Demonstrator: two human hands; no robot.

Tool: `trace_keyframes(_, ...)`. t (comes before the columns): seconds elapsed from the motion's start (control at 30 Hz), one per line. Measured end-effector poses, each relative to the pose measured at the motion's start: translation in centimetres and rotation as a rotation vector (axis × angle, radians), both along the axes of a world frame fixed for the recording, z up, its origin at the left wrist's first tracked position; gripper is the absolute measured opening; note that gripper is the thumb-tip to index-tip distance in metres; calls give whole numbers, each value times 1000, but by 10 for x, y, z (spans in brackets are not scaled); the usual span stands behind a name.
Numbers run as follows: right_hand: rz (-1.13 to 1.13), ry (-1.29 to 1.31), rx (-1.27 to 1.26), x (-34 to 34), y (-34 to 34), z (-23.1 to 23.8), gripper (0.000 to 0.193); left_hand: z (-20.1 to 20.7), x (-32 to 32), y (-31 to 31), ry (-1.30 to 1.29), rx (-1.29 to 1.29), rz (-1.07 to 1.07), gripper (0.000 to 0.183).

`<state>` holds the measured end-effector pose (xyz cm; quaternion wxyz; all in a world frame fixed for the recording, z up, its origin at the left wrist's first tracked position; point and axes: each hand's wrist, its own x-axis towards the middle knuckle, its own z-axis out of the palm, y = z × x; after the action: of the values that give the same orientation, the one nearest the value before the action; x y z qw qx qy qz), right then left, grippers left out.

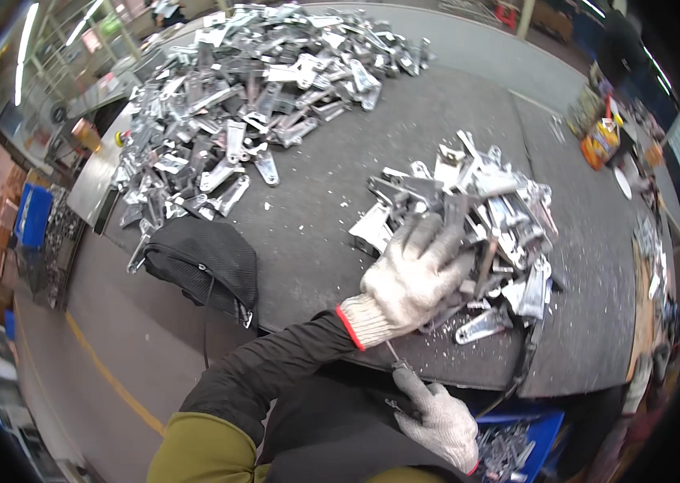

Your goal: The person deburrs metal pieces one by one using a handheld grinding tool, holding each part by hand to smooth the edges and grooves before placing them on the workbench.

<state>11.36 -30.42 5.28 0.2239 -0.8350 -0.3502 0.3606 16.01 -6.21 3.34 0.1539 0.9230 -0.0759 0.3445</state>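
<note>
As the head view looks down on the dark counter (316, 217): a near pile (509, 211) of silvery metal parts lies at its front, and a larger far pile (251, 88) lies toward the back left.
Left hand: the gloved left hand (416, 278) rests over the near pile, fingers stretched on the parts; whether they pinch one, I cannot tell.
Right hand: lower, before the front edge, the gloved right hand (438, 420) is wrapped around the end of a thin tool (391, 349), whose shaft points up toward the left cuff (366, 320).
Tool risk: if the right hand pushes up carelessly, I think the shaft could poke the left wrist.
Pile risk: because the parts are stacked loosely, a heavy press could perhaps slide some over the edge, near the blue bin (548, 447).
Bag risk: the cord (208, 322) of the black bag (199, 262) hangs close to the left arm, so a wide elbow movement might catch it.
</note>
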Motion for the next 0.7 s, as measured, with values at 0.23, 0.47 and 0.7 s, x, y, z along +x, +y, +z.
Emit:
trace_keyframes(0.23,-19,173,-50,24,14,20,75,11,19,44,-116,17,-139,61)
trace_keyframes(0.47,69,106,66,32,1,2,68,-21,-2,214,253,-10,782,46)
trace_keyframes(0.7,125,275,70,55,14,15,64,-22,-21,330,626,-34,990,23)
